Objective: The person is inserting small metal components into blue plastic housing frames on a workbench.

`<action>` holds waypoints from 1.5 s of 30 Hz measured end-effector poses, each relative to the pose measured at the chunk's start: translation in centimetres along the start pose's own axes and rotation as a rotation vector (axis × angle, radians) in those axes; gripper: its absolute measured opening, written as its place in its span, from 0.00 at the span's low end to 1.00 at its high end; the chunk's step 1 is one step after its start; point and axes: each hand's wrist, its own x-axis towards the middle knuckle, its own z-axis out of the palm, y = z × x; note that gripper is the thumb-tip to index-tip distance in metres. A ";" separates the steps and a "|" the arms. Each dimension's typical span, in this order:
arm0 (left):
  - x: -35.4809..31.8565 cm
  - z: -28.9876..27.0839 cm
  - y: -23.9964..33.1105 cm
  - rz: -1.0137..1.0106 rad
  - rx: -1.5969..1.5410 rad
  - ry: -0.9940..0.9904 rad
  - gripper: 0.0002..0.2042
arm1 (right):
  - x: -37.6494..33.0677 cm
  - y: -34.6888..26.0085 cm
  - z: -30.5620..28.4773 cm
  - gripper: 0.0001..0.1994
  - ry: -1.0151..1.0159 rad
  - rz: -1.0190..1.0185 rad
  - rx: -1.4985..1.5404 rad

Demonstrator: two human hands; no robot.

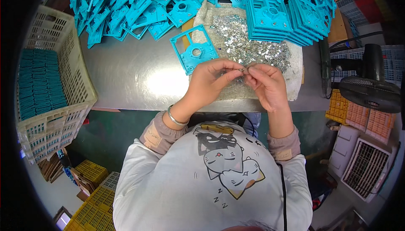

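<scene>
My left hand (211,79) and my right hand (268,83) meet over the near part of a pale cloth (228,95). Between the thumb and fingers of my left hand is a small metal part (241,70); its exact kind is too small to tell. My right fingertips are pinched right beside it, and whatever they grip is hidden. Just beyond my left hand, a single turquoise plastic frame (195,50) with a round hole lies flat, partly on the cloth. A spread of small shiny metal pieces (253,41) covers the cloth past my fingers.
Turquoise frames (139,7) heap along the back of the metal table (126,75), with neat stacks (270,18) at back right. A white crate (84,75) holding packed turquoise parts stands left. A black fan (371,87) is at right. Yellow crates (95,205) sit lower left.
</scene>
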 end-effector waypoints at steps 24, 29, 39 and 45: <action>-1.5 -2.1 -1.4 -0.504 -0.369 -0.243 0.09 | -1.7 0.3 -0.1 0.07 -0.263 -0.797 -1.196; -1.3 -2.0 -1.3 -0.584 -0.450 -0.305 0.10 | -2.0 1.0 -0.5 0.08 -0.247 -0.776 -1.175; -1.4 -0.2 -2.2 -0.457 -0.374 -0.097 0.10 | -2.1 3.1 -1.0 0.07 0.002 -0.818 -1.108; -0.2 1.0 -1.3 0.237 0.665 0.109 0.11 | -2.1 4.1 -1.1 0.05 0.168 -0.612 -0.807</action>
